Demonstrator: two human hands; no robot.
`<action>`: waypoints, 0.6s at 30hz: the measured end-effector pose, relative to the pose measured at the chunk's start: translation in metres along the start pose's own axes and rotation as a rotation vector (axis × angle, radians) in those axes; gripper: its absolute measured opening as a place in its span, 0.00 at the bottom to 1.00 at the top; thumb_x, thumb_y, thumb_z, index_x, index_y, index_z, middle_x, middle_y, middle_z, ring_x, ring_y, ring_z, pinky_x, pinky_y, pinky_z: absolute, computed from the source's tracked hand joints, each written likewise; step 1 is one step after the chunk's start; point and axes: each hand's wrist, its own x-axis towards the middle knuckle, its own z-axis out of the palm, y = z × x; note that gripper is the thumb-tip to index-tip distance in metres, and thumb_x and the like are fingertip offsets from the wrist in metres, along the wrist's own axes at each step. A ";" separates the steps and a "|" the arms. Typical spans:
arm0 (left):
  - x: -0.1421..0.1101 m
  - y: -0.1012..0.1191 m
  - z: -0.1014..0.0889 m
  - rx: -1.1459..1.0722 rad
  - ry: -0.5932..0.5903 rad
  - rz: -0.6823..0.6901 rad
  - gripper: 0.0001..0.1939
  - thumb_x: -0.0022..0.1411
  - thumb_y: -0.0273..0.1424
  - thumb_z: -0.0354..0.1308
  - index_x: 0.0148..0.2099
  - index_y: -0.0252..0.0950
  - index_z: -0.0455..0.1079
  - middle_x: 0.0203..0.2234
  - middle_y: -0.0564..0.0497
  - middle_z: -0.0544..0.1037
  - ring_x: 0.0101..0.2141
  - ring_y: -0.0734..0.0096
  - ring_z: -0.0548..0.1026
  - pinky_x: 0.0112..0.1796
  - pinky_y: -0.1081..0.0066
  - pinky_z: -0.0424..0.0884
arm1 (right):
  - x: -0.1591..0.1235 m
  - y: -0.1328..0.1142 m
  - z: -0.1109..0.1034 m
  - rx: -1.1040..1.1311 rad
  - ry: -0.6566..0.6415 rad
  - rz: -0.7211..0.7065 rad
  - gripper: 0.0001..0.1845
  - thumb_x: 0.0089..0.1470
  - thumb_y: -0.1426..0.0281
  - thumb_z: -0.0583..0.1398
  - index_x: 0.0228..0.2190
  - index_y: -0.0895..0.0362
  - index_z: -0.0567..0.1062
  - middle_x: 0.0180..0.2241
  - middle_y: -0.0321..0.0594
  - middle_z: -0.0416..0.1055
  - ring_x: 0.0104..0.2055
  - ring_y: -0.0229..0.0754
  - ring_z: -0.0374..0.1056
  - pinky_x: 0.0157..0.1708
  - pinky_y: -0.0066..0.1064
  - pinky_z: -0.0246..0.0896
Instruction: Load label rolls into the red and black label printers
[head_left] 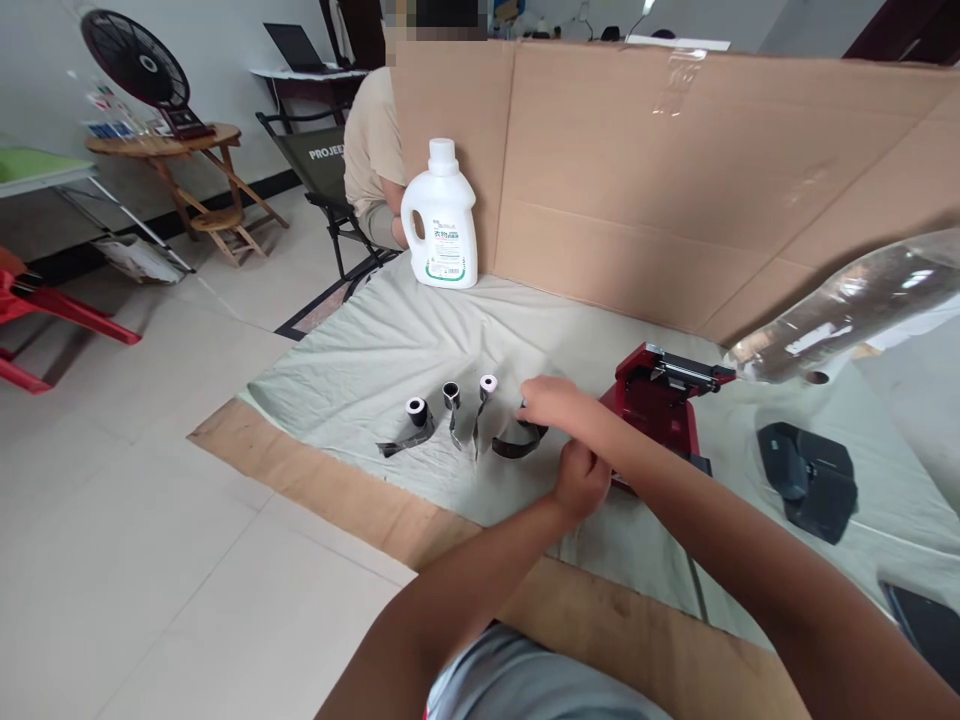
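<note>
Three small rolls of black tape with trailing tails, one [417,412], a second [451,396] and a third [487,388], stand in a row on a pale green cloth [375,360]. My right hand [553,403] reaches over to a curled black strip [516,444] just right of them, with its fingers pinched on the strip's upper end. My left hand [581,481] is curled in a fist just below, beside a red device [660,400]; whether it holds anything is hidden.
A white detergent bottle [441,220] stands at the cloth's far edge against a cardboard wall [675,180]. A black object [808,478] lies at the right, a clear plastic bottle [847,315] above it. A seated person [373,150], a folding chair, a fan and red furniture are at left.
</note>
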 end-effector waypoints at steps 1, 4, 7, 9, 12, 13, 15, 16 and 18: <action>-0.001 0.002 0.000 0.017 -0.002 0.004 0.12 0.68 0.39 0.54 0.36 0.37 0.69 0.28 0.45 0.77 0.34 0.60 0.76 0.38 0.59 0.73 | -0.005 0.006 0.003 0.001 -0.001 0.004 0.04 0.52 0.70 0.67 0.31 0.58 0.78 0.34 0.51 0.79 0.38 0.53 0.77 0.33 0.35 0.65; -0.001 0.010 -0.003 0.082 0.004 0.007 0.10 0.67 0.36 0.54 0.34 0.37 0.67 0.23 0.48 0.73 0.26 0.66 0.70 0.30 0.65 0.68 | -0.026 0.018 0.002 0.049 0.083 0.036 0.06 0.58 0.69 0.61 0.39 0.55 0.76 0.37 0.44 0.79 0.38 0.46 0.75 0.32 0.30 0.62; -0.002 0.025 -0.009 0.205 -0.026 0.099 0.08 0.68 0.34 0.53 0.37 0.37 0.68 0.20 0.53 0.68 0.22 0.70 0.66 0.27 0.67 0.63 | -0.064 0.037 -0.011 0.234 0.409 0.103 0.08 0.59 0.65 0.58 0.40 0.53 0.72 0.35 0.39 0.78 0.34 0.43 0.73 0.32 0.29 0.61; -0.004 0.038 -0.013 0.341 -0.082 0.302 0.07 0.67 0.32 0.52 0.42 0.38 0.71 0.22 0.52 0.71 0.24 0.68 0.69 0.30 0.67 0.65 | -0.096 0.056 -0.017 0.314 0.658 0.166 0.09 0.56 0.63 0.60 0.38 0.53 0.71 0.33 0.40 0.78 0.34 0.44 0.73 0.33 0.31 0.62; -0.010 0.059 -0.015 0.541 -0.168 0.626 0.08 0.65 0.31 0.57 0.44 0.43 0.75 0.27 0.49 0.78 0.29 0.66 0.74 0.34 0.65 0.66 | -0.145 0.081 -0.014 0.289 0.818 0.282 0.14 0.52 0.61 0.61 0.40 0.53 0.71 0.33 0.41 0.78 0.32 0.47 0.74 0.33 0.34 0.62; -0.013 0.065 -0.014 0.594 -0.171 0.681 0.08 0.64 0.31 0.59 0.44 0.45 0.76 0.29 0.49 0.79 0.30 0.65 0.75 0.34 0.64 0.65 | -0.160 0.086 -0.010 0.286 0.817 0.319 0.16 0.52 0.60 0.61 0.42 0.53 0.72 0.32 0.41 0.78 0.29 0.47 0.74 0.31 0.34 0.62; -0.018 0.075 -0.009 0.686 -0.123 0.704 0.11 0.63 0.31 0.61 0.48 0.48 0.76 0.36 0.47 0.83 0.36 0.62 0.78 0.37 0.62 0.64 | -0.185 0.089 0.000 0.322 0.773 0.371 0.19 0.53 0.58 0.61 0.45 0.52 0.73 0.29 0.39 0.79 0.24 0.45 0.72 0.29 0.34 0.61; -0.020 0.078 -0.006 0.729 -0.088 0.689 0.14 0.64 0.32 0.62 0.51 0.48 0.75 0.40 0.46 0.83 0.41 0.59 0.79 0.39 0.61 0.64 | -0.195 0.088 0.005 0.355 0.749 0.385 0.20 0.54 0.57 0.60 0.46 0.52 0.73 0.27 0.38 0.78 0.22 0.45 0.71 0.27 0.34 0.61; -0.022 0.083 -0.001 0.796 -0.060 0.663 0.17 0.66 0.32 0.61 0.56 0.45 0.73 0.46 0.45 0.83 0.47 0.55 0.79 0.42 0.58 0.63 | -0.209 0.082 0.013 0.415 0.717 0.405 0.19 0.56 0.56 0.58 0.45 0.51 0.74 0.24 0.37 0.78 0.20 0.44 0.70 0.26 0.33 0.61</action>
